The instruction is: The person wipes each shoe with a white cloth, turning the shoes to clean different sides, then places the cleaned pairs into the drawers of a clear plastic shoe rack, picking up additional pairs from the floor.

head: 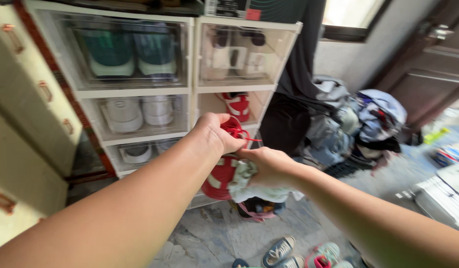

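Observation:
My left hand point(215, 133) grips a red sneaker point(217, 181) with white stripes by its top, near the red laces point(236, 131). My right hand point(269, 166) presses a pale green and white cloth point(249, 186) against the side of that shoe. Both hands are held out in front of a stack of clear shoe boxes point(190, 94). A second red and white sneaker point(238, 105) stands in the open middle box on the right, just behind my left hand.
The other boxes hold green, white and cream shoes point(132, 52). A heap of clothes point(353, 124) lies to the right beside a dark door point(428, 74). Several sneakers point(299, 254) lie on the stone floor below. A cream cabinet point(26, 99) stands at left.

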The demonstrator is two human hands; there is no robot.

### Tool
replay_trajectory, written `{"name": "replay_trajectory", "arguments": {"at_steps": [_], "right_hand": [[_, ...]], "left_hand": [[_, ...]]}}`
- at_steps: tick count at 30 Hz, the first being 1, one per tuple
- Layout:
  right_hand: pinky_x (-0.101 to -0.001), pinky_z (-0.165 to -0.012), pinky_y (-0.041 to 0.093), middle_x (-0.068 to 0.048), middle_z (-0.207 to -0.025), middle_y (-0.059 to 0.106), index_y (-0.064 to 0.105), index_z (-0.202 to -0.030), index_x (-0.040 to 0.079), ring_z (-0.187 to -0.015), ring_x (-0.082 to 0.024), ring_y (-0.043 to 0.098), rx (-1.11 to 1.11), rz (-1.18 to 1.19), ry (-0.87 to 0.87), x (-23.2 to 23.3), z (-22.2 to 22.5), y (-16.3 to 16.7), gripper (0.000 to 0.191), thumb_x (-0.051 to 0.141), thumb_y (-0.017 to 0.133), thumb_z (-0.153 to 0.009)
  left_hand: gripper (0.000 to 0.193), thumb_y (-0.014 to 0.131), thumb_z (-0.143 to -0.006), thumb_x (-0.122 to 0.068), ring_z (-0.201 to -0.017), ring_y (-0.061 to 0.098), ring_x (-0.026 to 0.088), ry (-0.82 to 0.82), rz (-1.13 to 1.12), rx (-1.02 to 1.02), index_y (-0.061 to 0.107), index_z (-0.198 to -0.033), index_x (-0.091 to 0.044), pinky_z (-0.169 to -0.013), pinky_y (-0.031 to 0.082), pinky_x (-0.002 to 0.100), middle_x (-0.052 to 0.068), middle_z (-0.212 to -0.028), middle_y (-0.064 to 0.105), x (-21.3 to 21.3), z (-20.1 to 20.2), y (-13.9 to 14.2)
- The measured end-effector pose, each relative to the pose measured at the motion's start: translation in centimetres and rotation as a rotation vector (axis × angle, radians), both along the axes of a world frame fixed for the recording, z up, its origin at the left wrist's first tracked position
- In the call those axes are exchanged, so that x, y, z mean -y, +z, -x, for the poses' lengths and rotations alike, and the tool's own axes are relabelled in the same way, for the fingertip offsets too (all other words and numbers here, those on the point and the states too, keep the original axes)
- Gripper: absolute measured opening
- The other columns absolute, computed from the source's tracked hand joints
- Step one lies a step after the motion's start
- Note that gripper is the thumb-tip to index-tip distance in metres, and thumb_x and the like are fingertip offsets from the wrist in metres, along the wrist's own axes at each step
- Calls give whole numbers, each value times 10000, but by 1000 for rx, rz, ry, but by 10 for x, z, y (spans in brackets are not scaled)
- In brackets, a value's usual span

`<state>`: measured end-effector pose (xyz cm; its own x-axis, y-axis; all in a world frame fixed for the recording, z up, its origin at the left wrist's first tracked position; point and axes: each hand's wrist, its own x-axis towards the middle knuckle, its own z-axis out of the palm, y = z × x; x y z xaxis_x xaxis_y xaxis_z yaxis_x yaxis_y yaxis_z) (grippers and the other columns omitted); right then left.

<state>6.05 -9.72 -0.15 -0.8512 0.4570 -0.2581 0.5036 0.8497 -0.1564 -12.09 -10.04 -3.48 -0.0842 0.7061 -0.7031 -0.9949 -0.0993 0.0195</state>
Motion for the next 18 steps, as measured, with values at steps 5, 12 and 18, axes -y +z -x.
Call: {"name": "replay_trajectory", "arguments": {"at_steps": [5,12,18], "right_hand": [[-407,-900,558,-53,-1249,712,503,-1449,234,-1111,-305,683,-101,-7,102,-33,3,-5,911,208,857,-610],[-387,-944,539,-65,-1256,703,506,-1455,219,-1165,-288,664,-22,11,216,-83,15,-5,872,177,816,-641],[-404,-927,541,-108,-1209,710,514,-1441,177,-1143,-309,668,-123,1,411,-118,33,-11,860,156,804,-631]], "left_hand": [[336,585,-937,-118,-1191,637,346,-53,-96,-168,571,-1257,-14,-1048,540,551,133,-1393,635,14,37,-31],[880,771,-872,-355,-1462,288,416,-138,392,-525,280,-1543,-65,-1211,125,638,214,-1621,266,30,24,-63],[818,775,-686,-533,-1459,380,458,-208,349,-333,558,-1392,-180,-1049,334,705,208,-1554,508,21,-31,-32]]}}
